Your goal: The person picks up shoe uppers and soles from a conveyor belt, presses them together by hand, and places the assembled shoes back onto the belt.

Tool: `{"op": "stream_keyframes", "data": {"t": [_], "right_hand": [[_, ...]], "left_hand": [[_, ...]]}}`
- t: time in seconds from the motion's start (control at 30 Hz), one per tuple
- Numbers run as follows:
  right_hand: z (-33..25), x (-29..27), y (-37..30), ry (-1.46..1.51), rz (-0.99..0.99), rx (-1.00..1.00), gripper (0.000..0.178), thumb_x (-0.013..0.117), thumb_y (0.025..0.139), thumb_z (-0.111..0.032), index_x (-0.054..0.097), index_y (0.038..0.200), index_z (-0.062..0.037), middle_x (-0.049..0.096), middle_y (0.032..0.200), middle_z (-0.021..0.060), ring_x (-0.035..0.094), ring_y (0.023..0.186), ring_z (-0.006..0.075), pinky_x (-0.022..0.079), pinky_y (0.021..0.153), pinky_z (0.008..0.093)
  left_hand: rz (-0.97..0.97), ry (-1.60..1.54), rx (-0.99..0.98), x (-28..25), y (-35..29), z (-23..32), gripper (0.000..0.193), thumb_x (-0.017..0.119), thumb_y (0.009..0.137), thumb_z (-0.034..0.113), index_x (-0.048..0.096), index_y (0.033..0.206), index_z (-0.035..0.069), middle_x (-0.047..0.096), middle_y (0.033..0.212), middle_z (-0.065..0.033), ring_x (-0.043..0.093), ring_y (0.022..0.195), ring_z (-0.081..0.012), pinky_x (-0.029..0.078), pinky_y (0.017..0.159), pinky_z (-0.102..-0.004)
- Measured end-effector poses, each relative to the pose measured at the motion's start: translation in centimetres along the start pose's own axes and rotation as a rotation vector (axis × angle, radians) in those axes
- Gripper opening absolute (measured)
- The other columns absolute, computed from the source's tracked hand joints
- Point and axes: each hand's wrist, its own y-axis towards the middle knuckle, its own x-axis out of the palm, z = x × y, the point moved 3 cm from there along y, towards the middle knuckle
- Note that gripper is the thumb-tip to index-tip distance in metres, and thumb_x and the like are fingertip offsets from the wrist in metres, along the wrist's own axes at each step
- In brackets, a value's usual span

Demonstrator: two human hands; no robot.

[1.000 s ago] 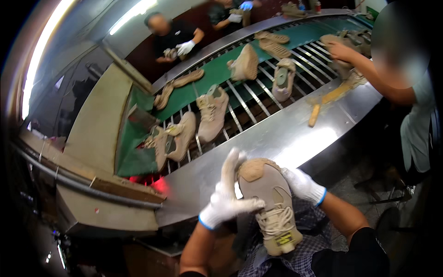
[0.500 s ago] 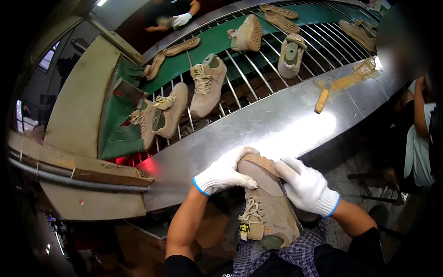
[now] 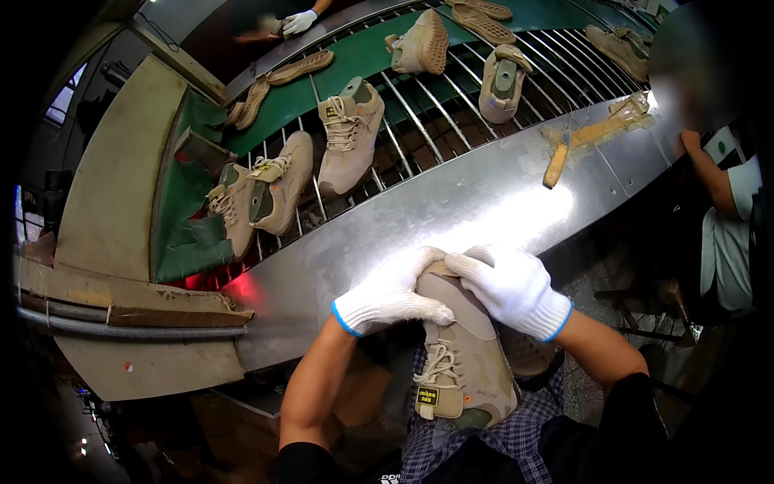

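Observation:
A beige lace-up shoe (image 3: 468, 355) is held over my lap, toe pointing away and heel toward me. My left hand (image 3: 395, 294), in a white glove with a blue cuff, is closed round the toe, its thumb lying on the upper. Gloved alike, my right hand (image 3: 512, 290) grips the tan sole (image 3: 439, 268) at the toe, its fingertips close to my left fingers. Below my right wrist a brown sole-like part (image 3: 528, 355) shows beside the shoe; how it joins is hidden.
Beyond a metal ledge (image 3: 363, 242) runs a rack of metal rods with several beige shoes (image 3: 351, 145) and loose soles (image 3: 480, 20) on a green belt (image 3: 298, 105). A brush-like tool (image 3: 556, 165) lies on the ledge. Another person (image 3: 726, 194) sits at right; a gloved hand (image 3: 300, 22) works across.
My right hand has moved left and forward along the sole's edge to the toe, near my left fingers. The view has shifted slightly; my left hand keeps its grip.

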Motion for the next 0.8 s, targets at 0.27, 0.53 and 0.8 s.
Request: {"op": "stream_keyframes", "data": {"t": [0.27,0.53,0.8], "right_hand": [[-1.1,0.6,4.3,-0.145,-0.253,0.120,0.025,0.064,0.106,-0.031,0.065,0.102,-0.0064,0.073,0.079,0.0123,0.074,0.068,0.0312,0.060,0.063,0.0430],[-1.8,-4.8,-1.4,0.247,-0.554,0.444,0.068,0.072,0.102,-0.038,0.050,0.157,-0.0051,0.069,0.139,0.0248,0.075,0.115,0.0414,0.062,0.098,0.0478],[-2.0,-3.0,-3.4,0.145,-0.617,0.424,0.068,0.068,0.099,-0.023,0.045,0.159,-0.0007,0.074,0.131,0.0229,0.078,0.097,0.0448,0.065,0.086,0.0479]], "left_hand": [[0.054,0.055,0.100,0.2,0.3,-0.2,0.095,0.098,0.074,0.032,0.056,0.154,0.003,0.067,0.140,-0.0170,0.061,0.136,-0.0303,0.046,0.118,-0.0402],[0.108,0.273,0.333,0.7,-0.9,-1.5,0.080,0.089,0.087,0.036,0.057,0.153,0.003,0.059,0.145,-0.0191,0.059,0.135,-0.0333,0.047,0.117,-0.0413],[0.298,0.259,0.230,1.3,0.2,-0.4,0.033,0.073,0.102,0.022,0.071,0.125,-0.001,0.074,0.115,-0.0191,0.072,0.106,-0.0296,0.056,0.096,-0.0398]]}}
